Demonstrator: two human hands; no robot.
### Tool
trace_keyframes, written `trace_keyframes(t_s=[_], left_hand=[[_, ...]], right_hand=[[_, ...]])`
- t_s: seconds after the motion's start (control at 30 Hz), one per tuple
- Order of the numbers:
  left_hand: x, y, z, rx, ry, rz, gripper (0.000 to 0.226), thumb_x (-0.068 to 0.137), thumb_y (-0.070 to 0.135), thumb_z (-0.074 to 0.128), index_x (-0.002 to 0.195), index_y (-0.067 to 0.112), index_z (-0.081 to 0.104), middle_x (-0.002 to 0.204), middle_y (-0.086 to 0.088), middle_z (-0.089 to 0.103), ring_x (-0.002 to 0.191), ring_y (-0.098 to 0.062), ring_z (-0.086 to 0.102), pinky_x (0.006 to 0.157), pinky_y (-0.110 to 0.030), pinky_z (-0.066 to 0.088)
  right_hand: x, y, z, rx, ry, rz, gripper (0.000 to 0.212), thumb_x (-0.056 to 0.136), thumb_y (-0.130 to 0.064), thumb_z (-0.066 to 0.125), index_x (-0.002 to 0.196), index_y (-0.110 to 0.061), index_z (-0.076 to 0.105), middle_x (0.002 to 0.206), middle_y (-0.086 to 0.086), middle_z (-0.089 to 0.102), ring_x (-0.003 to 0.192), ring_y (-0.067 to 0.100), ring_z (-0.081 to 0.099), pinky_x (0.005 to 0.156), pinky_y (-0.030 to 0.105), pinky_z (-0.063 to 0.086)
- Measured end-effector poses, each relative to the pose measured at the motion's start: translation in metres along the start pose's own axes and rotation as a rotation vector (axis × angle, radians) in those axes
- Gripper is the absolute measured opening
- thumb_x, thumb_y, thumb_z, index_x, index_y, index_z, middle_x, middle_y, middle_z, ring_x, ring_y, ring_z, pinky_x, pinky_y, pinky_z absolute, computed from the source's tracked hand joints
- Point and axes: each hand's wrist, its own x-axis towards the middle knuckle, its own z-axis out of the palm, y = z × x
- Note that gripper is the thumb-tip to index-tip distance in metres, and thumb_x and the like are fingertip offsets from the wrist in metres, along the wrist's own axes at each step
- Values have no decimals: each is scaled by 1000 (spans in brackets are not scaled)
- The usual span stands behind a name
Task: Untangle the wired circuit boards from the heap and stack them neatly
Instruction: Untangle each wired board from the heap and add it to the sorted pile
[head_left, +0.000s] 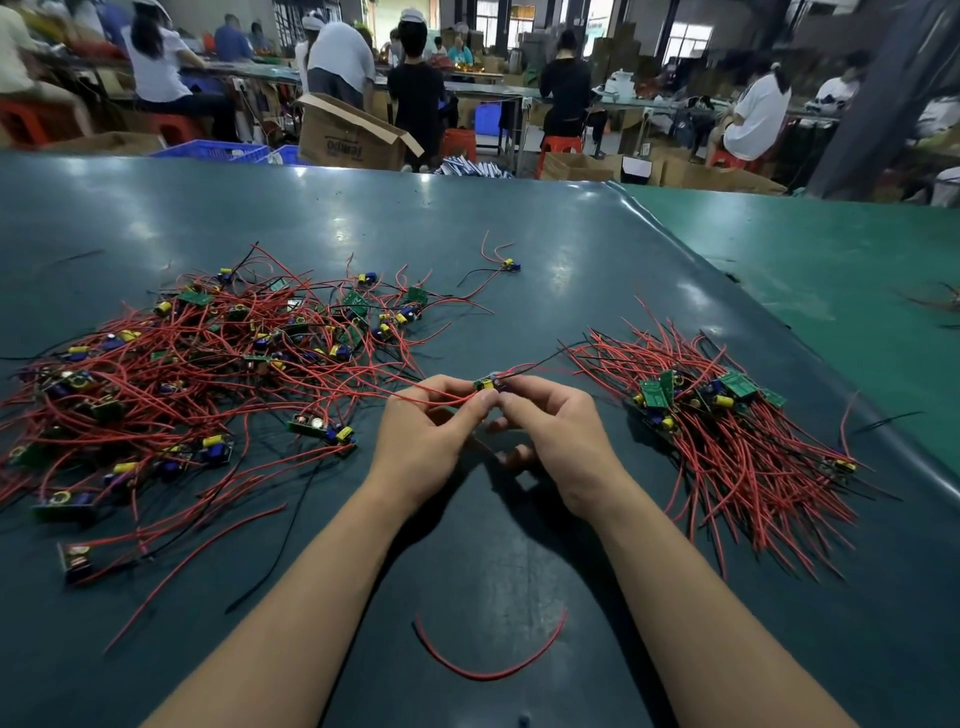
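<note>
One loose red wire nearby

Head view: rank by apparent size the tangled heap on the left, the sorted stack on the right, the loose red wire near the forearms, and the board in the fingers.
1. Tangled heap
2. Sorted stack
3. Loose red wire, though nearness to the camera enlarges it
4. Held board

Glossy dark table mat (sheened), smooth plastic-coated red wires.
</note>
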Motion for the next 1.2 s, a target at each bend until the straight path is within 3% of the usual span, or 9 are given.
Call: trace_keyframes(t_s=[0.13, 0.3, 0.4, 0.5, 0.67, 0.8, 1.0, 1.2], left_hand=[[-3, 4, -2, -41, -63, -20, 5, 85, 4, 71, 89, 0, 71, 66, 5, 71, 55, -1, 63, 53, -12, 45], [-4, 10, -5, -31, -113, -51, 3, 87, 4, 69, 84, 4, 71, 62, 3, 68, 52, 1, 57, 49, -9, 41], [-4, 11, -6, -28, -66, -77, 7, 87, 6, 69, 85, 0, 69, 65, -5, 66, 50, -4, 55, 50, -11, 41], [-3, 11, -7, -34, -42, -99, 8, 87, 7, 69, 79, 8, 68, 64, -4, 65, 50, -6, 54, 50, -12, 41], [-2, 9, -7, -13, -46, -93, 6, 87, 10, 70, 84, 5, 70, 66, -2, 67, 53, -7, 55, 51, -13, 41], [-5, 12, -7, 44, -120, -85, 7, 87, 12, 71, 80, 10, 72, 64, 1, 68, 54, -2, 57, 52, -11, 42], [-6, 15, -7, -98, -66, -130, 14, 88, 5, 66, 75, 10, 68, 56, 2, 63, 48, -5, 50, 49, -11, 39], [-8, 18, -7, -108, -83, -123, 15, 87, 4, 66, 73, 11, 69, 55, 2, 63, 48, -4, 51, 49, -10, 40]], right_hand=[[0, -2, -2, 87, 19, 32, 10, 92, -16, 65, 95, -12, 74, 83, 3, 71, 74, 15, 63, 46, 24, 50], [1, -3, -5, 112, 128, 25, 6, 86, -17, 72, 86, -13, 76, 80, 1, 74, 67, 10, 64, 47, 19, 44], [2, -3, -3, 96, 169, 17, 13, 89, -13, 68, 79, -15, 76, 76, 0, 73, 58, 8, 61, 42, 18, 41], [4, -2, -3, 84, 231, 5, 23, 91, -9, 63, 73, -17, 74, 74, -2, 73, 53, 8, 58, 40, 18, 39], [2, -2, -5, 127, 116, 46, 9, 90, -18, 68, 89, -11, 75, 81, 1, 74, 59, 10, 62, 43, 20, 44], [1, -1, -6, 84, 104, 84, 11, 85, -21, 74, 84, -11, 78, 77, 5, 71, 65, 14, 61, 46, 21, 45], [8, -6, -13, 222, 314, 4, 16, 91, -18, 67, 78, -13, 75, 76, -5, 73, 52, 2, 54, 41, 15, 38], [13, -10, -19, 470, 431, 26, 30, 100, -17, 52, 76, -10, 69, 66, -1, 69, 45, 7, 50, 38, 16, 35]])
